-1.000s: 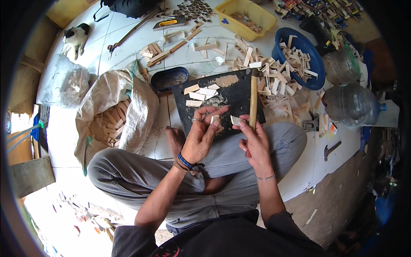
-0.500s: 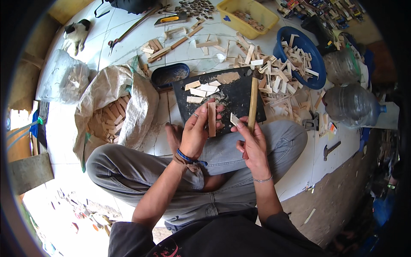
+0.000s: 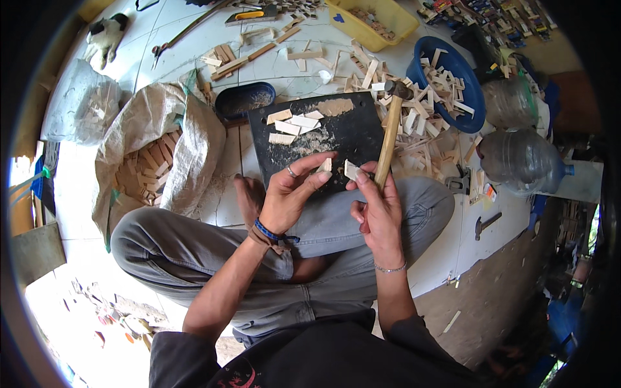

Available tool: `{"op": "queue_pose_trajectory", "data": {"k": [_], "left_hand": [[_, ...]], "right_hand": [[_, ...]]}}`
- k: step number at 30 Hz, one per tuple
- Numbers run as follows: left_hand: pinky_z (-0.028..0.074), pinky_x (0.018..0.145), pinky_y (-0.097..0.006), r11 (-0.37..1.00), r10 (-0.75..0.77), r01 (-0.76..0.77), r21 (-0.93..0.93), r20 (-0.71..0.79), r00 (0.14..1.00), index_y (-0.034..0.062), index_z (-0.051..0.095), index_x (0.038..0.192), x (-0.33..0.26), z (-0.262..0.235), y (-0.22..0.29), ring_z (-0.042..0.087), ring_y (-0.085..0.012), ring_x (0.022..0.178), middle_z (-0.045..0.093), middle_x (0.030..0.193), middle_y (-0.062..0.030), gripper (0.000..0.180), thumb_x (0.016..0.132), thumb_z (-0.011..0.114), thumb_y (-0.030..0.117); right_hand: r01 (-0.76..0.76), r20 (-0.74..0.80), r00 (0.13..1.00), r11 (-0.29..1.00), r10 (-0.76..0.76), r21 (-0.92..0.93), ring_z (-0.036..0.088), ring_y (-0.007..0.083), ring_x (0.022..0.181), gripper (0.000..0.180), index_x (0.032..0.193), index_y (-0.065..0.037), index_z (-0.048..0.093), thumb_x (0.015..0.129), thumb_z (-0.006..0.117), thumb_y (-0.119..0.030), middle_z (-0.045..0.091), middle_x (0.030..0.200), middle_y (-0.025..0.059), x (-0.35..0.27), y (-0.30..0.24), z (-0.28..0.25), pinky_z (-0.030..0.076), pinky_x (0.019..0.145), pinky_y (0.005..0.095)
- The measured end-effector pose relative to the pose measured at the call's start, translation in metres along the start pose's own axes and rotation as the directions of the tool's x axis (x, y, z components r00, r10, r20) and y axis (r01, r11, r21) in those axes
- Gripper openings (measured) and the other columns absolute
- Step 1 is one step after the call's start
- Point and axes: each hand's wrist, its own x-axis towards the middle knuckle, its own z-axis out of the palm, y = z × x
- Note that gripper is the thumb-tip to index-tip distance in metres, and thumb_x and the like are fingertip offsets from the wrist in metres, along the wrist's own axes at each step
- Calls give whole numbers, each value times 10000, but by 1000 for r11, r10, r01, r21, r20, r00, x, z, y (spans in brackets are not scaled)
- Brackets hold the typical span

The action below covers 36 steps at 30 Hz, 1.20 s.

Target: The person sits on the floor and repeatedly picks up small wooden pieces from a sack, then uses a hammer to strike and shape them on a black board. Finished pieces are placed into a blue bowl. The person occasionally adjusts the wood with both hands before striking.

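Note:
My left hand [image 3: 286, 199] pinches a wooden strip [image 3: 326, 165] between thumb and fingers, its end facing up. A short gap to its right, the thumb and fingertips of my right hand [image 3: 381, 213] hold a small pale wooden piece [image 3: 351, 170]. The same hand also keeps a hammer [image 3: 390, 132] against its palm, wooden handle slanting up and dark metal head away from me. Both hands are over the near edge of a black board [image 3: 365, 132]. Several flat pale wooden pieces [image 3: 283, 138] and sawdust lie on the board.
An open woven sack [image 3: 205, 132] of wooden pieces stands left, beside a dark blue tray [image 3: 223, 103]. Loose sticks [image 3: 414, 119] spill around a blue basin [image 3: 475, 97]. A yellow tub [image 3: 388, 42], plastic jug [image 3: 524, 161], second hammer [image 3: 486, 225], handsaw [image 3: 265, 13] and cat [image 3: 105, 42] surround me.
The strip in my left hand has turned from lying lengthwise in view to showing its end. My left hand has tilted toward the piece in my right hand. The view has shifted slightly.

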Motion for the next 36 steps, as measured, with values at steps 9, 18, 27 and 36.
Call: {"op": "queue_pose_trajectory", "data": {"k": [9,18,27,36], "left_hand": [[489,1028,-291,966,83,-88,245,31,996,61,678,1350,2,-2,-9,627,-143,1197,705,1286,-72,351,1000,692,84],[555,919,-300,985,64,-51,166,-73,995,9,697,1189,1,2,-9,713,-176,1048,746,1181,-96,245,952,738,55],[584,846,-332,764,344,-286,579,9,939,18,603,969,-4,6,-3,755,-258,1009,757,1123,-131,220,877,800,51],[577,829,-341,771,335,-247,587,-45,941,34,668,1092,-3,7,0,753,-255,973,758,1047,-112,297,845,829,67]], "right_hand": [[11,-23,1000,1000,-12,-18,413,10,486,206,1203,-122,577,1031,676,-176,675,910,76,4,8,1,319,414,164],[2,-30,1000,999,-4,-48,448,14,568,196,1199,-119,579,1032,669,-171,655,919,59,3,10,-1,322,421,166],[-30,12,999,996,31,-80,585,30,827,193,1208,-106,583,1043,652,-179,661,1047,28,0,16,-2,377,465,177],[-16,-16,1000,994,14,-109,581,27,777,190,1201,-106,587,1039,660,-172,659,994,34,-1,16,-3,374,464,176]]}}
